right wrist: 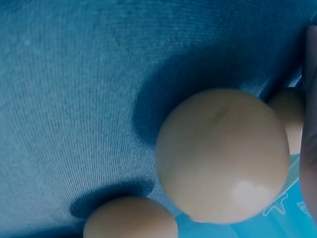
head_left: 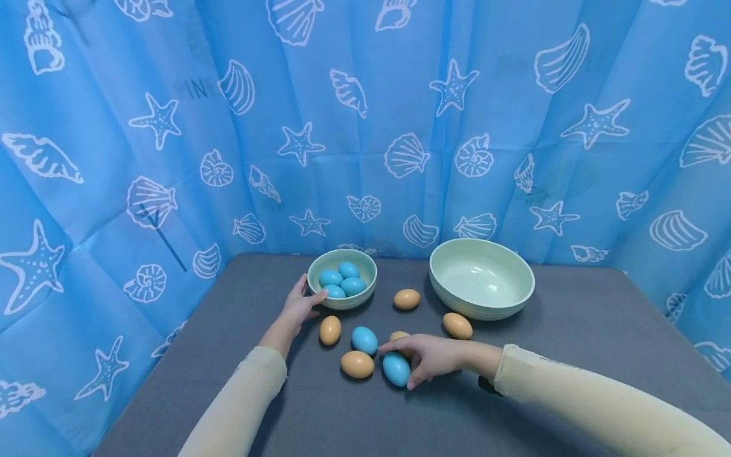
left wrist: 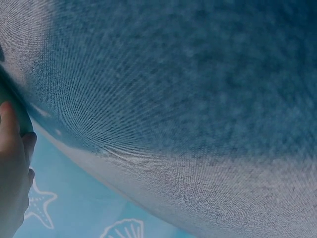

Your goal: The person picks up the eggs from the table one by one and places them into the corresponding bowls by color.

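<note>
My left hand (head_left: 298, 306) grips the left side of the small pale green bowl (head_left: 371, 289), thumb at the rim and fingers along the outer wall. Several blue eggs (head_left: 353, 286) lie in that bowl. In the left wrist view, the left hand (left wrist: 12, 173) shows at the edge against the bowl's dark side (left wrist: 15, 111). Thumb and index finger of my right hand (head_left: 436, 357) pinch a blue egg (head_left: 395, 369) on the table. Another blue egg (head_left: 364, 341) lies just left of it. Behind the right hand, a brown egg (head_left: 399, 335) is partly hidden.
A larger pale green bowl (head_left: 440, 293) stands at the back right, with no eggs visible inside. Around the hands lie more brown eggs (head_left: 357, 364), one near the larger bowl (head_left: 457, 325). Large in the right wrist view is a brown egg (right wrist: 223, 158). A blue curtain (head_left: 365, 127) hangs behind the grey table (head_left: 320, 419).
</note>
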Tool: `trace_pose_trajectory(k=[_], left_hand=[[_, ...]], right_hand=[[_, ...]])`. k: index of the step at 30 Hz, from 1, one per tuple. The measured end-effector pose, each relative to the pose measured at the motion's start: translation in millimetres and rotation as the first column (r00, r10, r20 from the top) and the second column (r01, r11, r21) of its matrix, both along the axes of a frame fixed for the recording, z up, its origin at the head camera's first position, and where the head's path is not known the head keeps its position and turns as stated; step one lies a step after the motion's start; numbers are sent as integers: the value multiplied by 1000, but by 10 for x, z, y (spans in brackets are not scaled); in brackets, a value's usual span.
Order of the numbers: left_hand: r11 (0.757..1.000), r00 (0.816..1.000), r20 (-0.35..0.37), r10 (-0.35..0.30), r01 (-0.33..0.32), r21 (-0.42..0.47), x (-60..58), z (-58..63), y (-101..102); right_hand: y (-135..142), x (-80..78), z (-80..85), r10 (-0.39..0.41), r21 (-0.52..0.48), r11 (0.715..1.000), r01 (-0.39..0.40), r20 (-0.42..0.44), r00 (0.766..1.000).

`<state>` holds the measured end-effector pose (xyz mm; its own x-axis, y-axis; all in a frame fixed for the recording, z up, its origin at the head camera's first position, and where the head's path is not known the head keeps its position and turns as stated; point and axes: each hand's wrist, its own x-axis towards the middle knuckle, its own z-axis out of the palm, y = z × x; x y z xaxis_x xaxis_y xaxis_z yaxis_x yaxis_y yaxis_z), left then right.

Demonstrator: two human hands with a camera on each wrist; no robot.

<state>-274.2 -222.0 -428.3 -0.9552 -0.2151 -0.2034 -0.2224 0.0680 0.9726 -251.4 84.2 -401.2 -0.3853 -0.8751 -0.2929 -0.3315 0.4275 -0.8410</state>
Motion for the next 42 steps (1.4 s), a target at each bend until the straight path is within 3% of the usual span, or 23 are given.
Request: trace_pose_trajectory(k=[10,18,27,35,42], left_hand=[[1000,1000,0,3,-3,3,5,24,6],[1000,1000,0,3,-3,2,-15,8,3],[1000,1000,-3,-2,2,2,-5,11,7],[1000,1000,-4,-1,1,1,-6,3,4],[1000,1000,-17,-3,4,6,3,-18,0]], right_hand=[[-36,16,-44,-44,-17,999,43,-70,997],[-31,6,-27,-43,-51,998,42,-20,999],[-24,-42,26,-95,-127,986,104,76,993],[-30,-90,99,-120,-193,972,137,96,988],[-78,-149,167,-187,-210,956,205,103,977]])
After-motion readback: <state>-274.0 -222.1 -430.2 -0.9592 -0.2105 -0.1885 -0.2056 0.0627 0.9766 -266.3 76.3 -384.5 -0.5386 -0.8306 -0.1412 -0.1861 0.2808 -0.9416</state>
